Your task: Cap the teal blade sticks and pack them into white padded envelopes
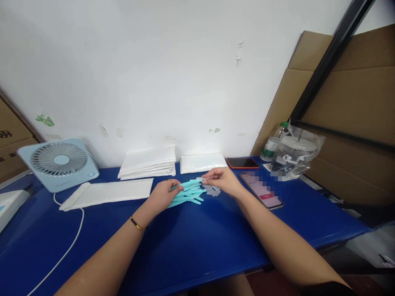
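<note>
Several thin turquoise plastic sticks (188, 193) lie bunched on the blue table, partly hidden by my left hand (168, 193). That hand is closed, thumb against fingers, at the near end of a turquoise stick. My right hand (219, 179) pinches a small translucent plastic piece (200, 179) at the far tip of this stick. I cannot tell whether the piece is around the tip or only touching it. Below my right fingers lies a small heap of similar translucent pieces (212, 190).
White padded mailers (148, 162) are stacked against the wall, with more mailers (202, 162) beside them and a single long mailer (111, 194) in front. A light-blue fan (61, 162) stands left, its cable crossing the table. Right are two phones (243, 163), a bottle (273, 144) and a bagged container (296, 152).
</note>
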A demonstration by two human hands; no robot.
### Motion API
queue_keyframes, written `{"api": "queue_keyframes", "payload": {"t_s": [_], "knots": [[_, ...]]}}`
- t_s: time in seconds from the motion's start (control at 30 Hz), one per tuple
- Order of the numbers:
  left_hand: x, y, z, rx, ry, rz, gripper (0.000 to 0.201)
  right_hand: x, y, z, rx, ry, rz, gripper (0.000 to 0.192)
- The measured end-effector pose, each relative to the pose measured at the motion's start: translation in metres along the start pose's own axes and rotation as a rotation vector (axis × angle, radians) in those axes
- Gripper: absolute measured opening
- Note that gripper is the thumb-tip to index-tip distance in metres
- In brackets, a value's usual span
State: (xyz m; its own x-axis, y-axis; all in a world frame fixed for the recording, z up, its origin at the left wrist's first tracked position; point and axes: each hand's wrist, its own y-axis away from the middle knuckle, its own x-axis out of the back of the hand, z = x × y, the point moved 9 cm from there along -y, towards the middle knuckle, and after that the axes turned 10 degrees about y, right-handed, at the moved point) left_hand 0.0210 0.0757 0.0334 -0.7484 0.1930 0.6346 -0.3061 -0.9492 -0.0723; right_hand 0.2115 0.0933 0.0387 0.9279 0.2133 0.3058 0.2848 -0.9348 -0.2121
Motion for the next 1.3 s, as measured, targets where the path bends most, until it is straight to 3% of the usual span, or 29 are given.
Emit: {"api": "queue_keyframes", "payload": {"t_s": [0.17,0.4,0.53,0.63,0.73,0.87,0.97,1.13,1.2,1.3], "knots": [[0.004,0.0,-0.003,0.023,-0.018,0.022,0.036,0.01,0.0,0.0,0.014,0.046,0.039,0.033],[-0.009,0.002,0.006,-0.033,-0.016,-0.064,0.038,-0.02,0.001,0.003,-0.036,-0.028,-0.092,0.035],[-0.013,0.007,0.011,-0.061,-0.055,-0.103,0.038,-0.022,0.004,0.004,-0.046,0.105,-0.127,0.033],[-0.02,0.012,0.014,-0.111,-0.097,-0.186,0.038,-0.033,0.013,0.0,-0.002,0.308,-0.343,0.025],[-0.016,0.011,0.011,-0.149,-0.16,-0.129,0.037,-0.048,0.03,0.0,0.008,0.463,-0.593,0.019],[-0.017,0.004,0.001,-0.193,-0.257,-0.08,0.039,-0.05,0.041,0.004,-0.053,0.525,-0.709,0.021],[-0.022,-0.001,-0.005,-0.199,-0.275,-0.074,0.036,-0.035,0.033,0.006,-0.056,0.533,-0.644,0.024],[-0.028,-0.003,-0.002,-0.2,-0.201,-0.103,0.027,0.014,-0.001,0.01,0.036,0.716,-0.148,0.014],[-0.028,-0.003,-0.001,-0.186,-0.185,-0.114,0.024,0.017,-0.009,0.014,0.086,0.809,-0.047,0.012],[-0.029,-0.002,0.002,-0.179,-0.173,-0.132,0.02,0.006,-0.015,0.02,0.155,0.875,-0.037,0.012]]}}
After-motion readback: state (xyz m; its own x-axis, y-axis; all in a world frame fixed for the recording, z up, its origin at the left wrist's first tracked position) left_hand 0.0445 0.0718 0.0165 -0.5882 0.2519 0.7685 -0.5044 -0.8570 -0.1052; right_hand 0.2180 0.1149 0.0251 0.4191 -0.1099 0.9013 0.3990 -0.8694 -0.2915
